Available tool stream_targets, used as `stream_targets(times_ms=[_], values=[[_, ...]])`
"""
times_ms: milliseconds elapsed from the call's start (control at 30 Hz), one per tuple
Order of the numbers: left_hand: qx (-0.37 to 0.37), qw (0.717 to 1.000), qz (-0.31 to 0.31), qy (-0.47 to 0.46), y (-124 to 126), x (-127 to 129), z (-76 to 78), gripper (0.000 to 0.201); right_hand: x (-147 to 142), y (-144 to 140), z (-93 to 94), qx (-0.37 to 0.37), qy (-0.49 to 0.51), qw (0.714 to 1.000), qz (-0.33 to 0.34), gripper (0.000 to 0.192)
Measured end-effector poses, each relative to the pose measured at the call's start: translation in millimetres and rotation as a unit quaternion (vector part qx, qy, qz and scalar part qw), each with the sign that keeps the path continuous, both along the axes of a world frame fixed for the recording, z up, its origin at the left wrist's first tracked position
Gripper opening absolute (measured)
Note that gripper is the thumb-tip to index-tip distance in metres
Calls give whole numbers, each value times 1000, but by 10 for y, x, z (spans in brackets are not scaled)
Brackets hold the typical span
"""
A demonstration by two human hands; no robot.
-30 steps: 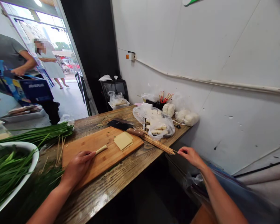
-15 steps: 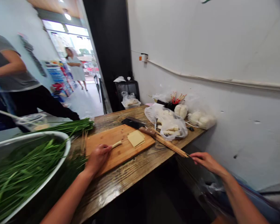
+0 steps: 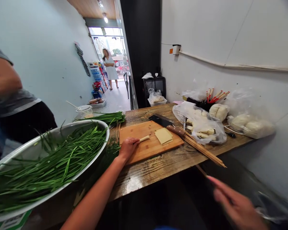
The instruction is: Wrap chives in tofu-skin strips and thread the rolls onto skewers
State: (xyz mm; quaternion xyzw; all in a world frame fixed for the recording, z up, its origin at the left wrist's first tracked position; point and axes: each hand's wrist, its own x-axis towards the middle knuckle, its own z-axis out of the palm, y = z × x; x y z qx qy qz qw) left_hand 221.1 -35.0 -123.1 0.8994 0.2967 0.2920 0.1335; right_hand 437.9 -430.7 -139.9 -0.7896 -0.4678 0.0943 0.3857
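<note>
My left hand (image 3: pixel 130 147) rests on the wooden cutting board (image 3: pixel 140 154), fingers closed on a rolled pale-yellow sheet (image 3: pixel 144 138) that looks like tofu skin. Flat square sheets (image 3: pixel 163 136) of the same colour are stacked on the board to the right of the roll. Off the table's front edge, my right hand (image 3: pixel 232 198) is smeared by motion. From its pinched fingers a thin skewer (image 3: pixel 201 170) sticks out toward the table. A bundle of bamboo skewers (image 3: pixel 204 149) lies beyond it, its ends overhanging the edge.
A cleaver (image 3: pixel 162 120) lies across the board's back right corner. Left stands a large metal basin (image 3: pixel 107 135) of green chives (image 3: pixel 62 163). Plastic bags of white food (image 3: pixel 201 123) sit at the table's right. A person (image 3: pixel 12 86) stands at left, another in the doorway.
My right hand has drawn back from the skewer bundle, down toward me, with a skewer in it. The left hand still holds the roll on the board. The view has turned left.
</note>
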Motion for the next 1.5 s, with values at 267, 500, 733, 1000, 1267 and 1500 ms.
stream_targets(times_ms=[267,500,733,1000,1267,1500], values=[[-23,999,-45,-3,35,-36,32,14,-977,1242,-77,125,-203,956,173,52],[-31,998,-39,25,91,-60,43,16,-1027,1193,-219,150,-199,952,178,50],[-31,991,-100,84,45,-35,239,20,-1095,1231,-163,28,-186,970,155,37],[-31,968,-160,190,235,-23,323,41,-1099,1292,-107,-26,-254,958,129,40],[-58,966,-170,183,255,-4,335,27,-1148,1358,-46,-11,-275,949,156,41],[-83,976,-119,163,254,11,273,25,-1152,1427,-66,-39,-260,953,148,42]])
